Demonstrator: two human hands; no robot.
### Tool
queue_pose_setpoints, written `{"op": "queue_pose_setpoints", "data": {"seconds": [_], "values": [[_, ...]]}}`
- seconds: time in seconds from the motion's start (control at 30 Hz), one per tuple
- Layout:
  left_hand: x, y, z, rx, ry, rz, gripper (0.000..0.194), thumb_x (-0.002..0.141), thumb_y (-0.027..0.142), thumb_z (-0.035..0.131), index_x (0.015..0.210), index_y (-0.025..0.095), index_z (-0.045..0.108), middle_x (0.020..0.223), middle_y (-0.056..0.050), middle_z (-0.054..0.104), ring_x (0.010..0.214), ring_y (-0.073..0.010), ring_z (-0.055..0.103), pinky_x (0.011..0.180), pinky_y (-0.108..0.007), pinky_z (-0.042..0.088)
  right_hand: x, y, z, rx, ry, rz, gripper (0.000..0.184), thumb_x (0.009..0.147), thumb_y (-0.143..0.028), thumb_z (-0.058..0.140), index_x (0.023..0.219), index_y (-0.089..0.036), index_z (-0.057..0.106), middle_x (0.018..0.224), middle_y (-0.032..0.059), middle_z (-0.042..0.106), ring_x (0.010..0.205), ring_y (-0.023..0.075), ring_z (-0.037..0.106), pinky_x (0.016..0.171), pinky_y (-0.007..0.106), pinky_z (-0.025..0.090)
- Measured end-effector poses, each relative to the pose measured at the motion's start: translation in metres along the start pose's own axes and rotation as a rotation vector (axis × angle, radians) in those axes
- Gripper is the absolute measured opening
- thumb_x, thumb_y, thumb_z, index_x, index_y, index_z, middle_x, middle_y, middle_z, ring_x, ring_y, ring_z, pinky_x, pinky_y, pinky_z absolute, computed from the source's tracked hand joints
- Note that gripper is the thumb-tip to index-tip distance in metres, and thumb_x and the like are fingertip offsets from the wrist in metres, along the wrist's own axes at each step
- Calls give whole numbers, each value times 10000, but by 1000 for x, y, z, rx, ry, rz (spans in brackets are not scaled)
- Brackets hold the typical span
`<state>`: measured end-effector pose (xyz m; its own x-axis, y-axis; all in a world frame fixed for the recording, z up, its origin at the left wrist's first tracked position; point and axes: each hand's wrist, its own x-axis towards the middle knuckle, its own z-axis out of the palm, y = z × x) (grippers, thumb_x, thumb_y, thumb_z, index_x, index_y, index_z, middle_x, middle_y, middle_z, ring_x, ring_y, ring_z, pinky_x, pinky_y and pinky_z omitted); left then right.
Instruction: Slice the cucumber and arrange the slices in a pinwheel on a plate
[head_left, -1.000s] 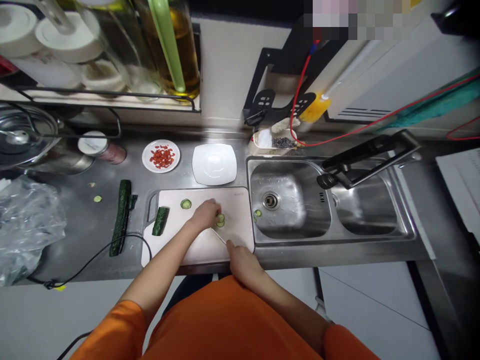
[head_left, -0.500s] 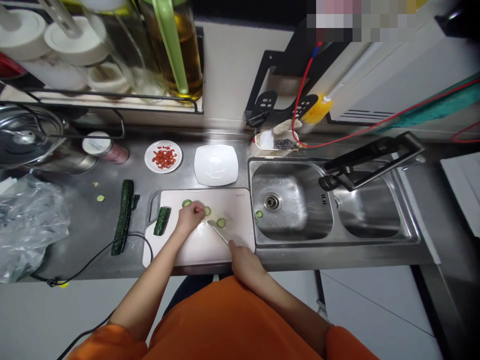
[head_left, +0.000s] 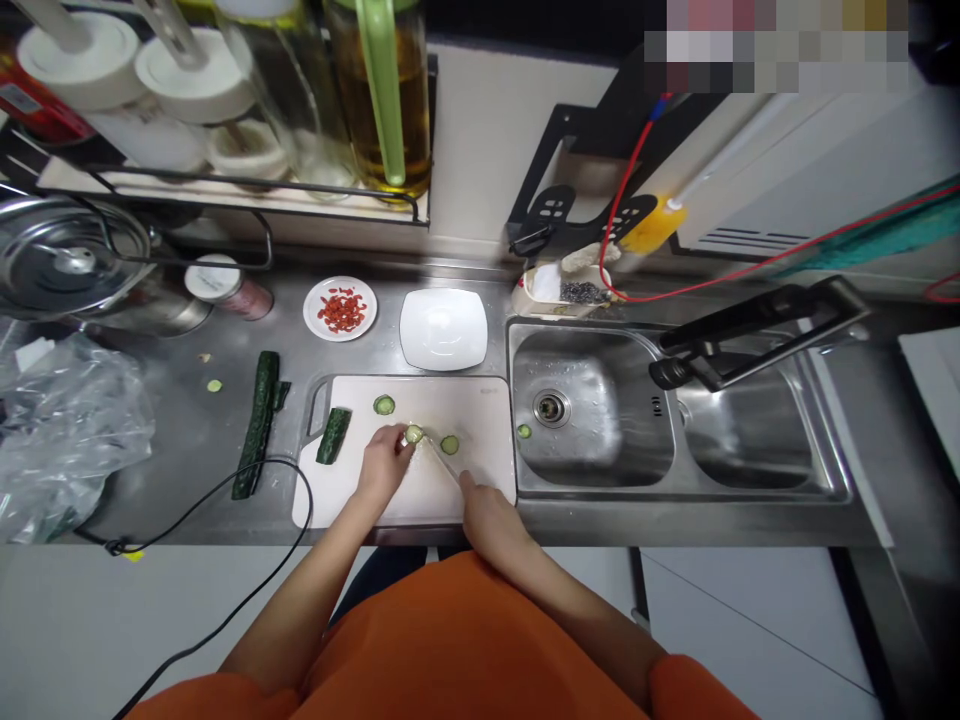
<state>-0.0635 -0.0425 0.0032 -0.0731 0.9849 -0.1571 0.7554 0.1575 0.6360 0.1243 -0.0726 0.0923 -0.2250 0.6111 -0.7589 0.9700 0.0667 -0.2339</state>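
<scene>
**At the centre of the cutting board, a cucumber slice meets the knife tip**

Near the lower centre of the frame, the left hand point(head_left: 386, 463) pinches the edge of a cucumber slice point(head_left: 413, 434) between its fingers, just above the middle of the cutting board point(head_left: 435, 512). To its right, the right hand point(head_left: 491, 520) is wrapped around the handle of a small knife point(head_left: 444, 464), whose blade slants up and left until its tip appears to touch the slice; whether it has cut in is too small to tell.

Half a second ago the left hand sat a little higher, partly hiding the slices at the board's upper left point(head_left: 384, 404), with its slice apart from the blade. Now those slices show in full and both hands seem to work on one piece, which suggests that handling has given way to knife work at the slice's edge.

Another slice point(head_left: 449, 445) lies flat right of the blade, and a dark green cucumber chunk point(head_left: 333, 436) rests untouched at the board's left. Left of the board, a long cucumber piece point(head_left: 256, 425) lies on the table point(head_left: 180, 430). Behind the board, toward the upper centre, stands a white square plate point(head_left: 443, 330).
</scene>
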Motion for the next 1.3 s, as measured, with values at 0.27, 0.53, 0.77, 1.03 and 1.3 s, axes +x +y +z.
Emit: {"op": "queue_pose_setpoints", "data": {"seconds": [0.27,0.53,0.77,1.03,1.3], "values": [[-2,-4,4,14,37,60,211,767,226,566,961,169,626,757,-32,584,702,-158,535,700,-275,446,7,-14,2,-13,25,-39,410,832,-16,292,1198,-141,430,914,147,657,914,249,630,689,298,435],[-2,-5,5,4,48,59,211,761,215,572,958,165,628,745,-28,580,696,-157,532,698,-273,445,7,-16,0,-5,14,-23,433,827,-14,295,1226,-136,413,943,151,657,918,249,630,691,304,442],[-1,-5,4,6,38,57,213,756,209,564,957,175,629,762,-35,595,708,-167,543,698,-283,448,8,-17,0,5,17,-29,420,822,-6,306,1203,-136,427,920,137,658,907,239,632,679,282,432],[0,-3,4,-2,35,33,206,748,214,556,938,183,629,752,-29,594,701,-164,543,695,-281,445,9,-23,-5,46,3,-26,424,812,4,312,1202,-125,420,931,139,653,936,246,620,696,296,427],[5,4,-2,-15,5,-14,84,702,199,570,781,193,599,689,-6,570,642,-145,524,640,-252,422,-1,-10,1,11,-12,-7,455,814,3,336,1245,-129,402,922,139,649,939,236,620,709,285,432]]}}
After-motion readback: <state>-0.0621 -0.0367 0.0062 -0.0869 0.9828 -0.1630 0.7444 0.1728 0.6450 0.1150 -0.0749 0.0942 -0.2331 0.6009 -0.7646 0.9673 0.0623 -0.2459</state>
